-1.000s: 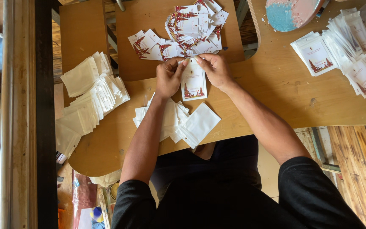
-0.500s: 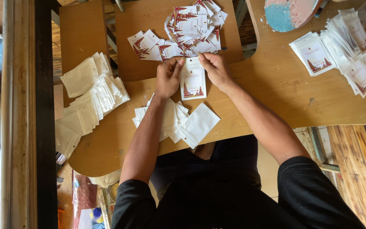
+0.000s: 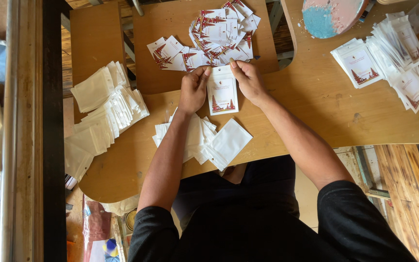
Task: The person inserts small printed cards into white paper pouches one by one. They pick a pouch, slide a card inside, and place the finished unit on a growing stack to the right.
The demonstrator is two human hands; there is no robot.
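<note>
A small white pouch with a printed card showing red trees [image 3: 222, 94] lies flat on the wooden table [image 3: 311, 106]. My left hand [image 3: 193, 89] pinches its top left corner and my right hand [image 3: 248, 80] pinches its top right corner. Just beyond it lies a loose heap of printed cards [image 3: 214, 41] with red tree marks. Below my hands, near the table's front edge, is a fanned stack of plain white pouches [image 3: 209, 140]; my left forearm lies across it.
A long spread of plain white pouches [image 3: 103, 116] lies at the left of the table. A stack of filled pouches [image 3: 389, 58] is at the far right. A round blue and pink painted object [image 3: 333, 17] lies at the back. Floorboards [image 3: 403, 184] show below right.
Both hands have stayed on the top edge of the pouch. The pouch has shifted very slightly on the table; nothing else has moved.
</note>
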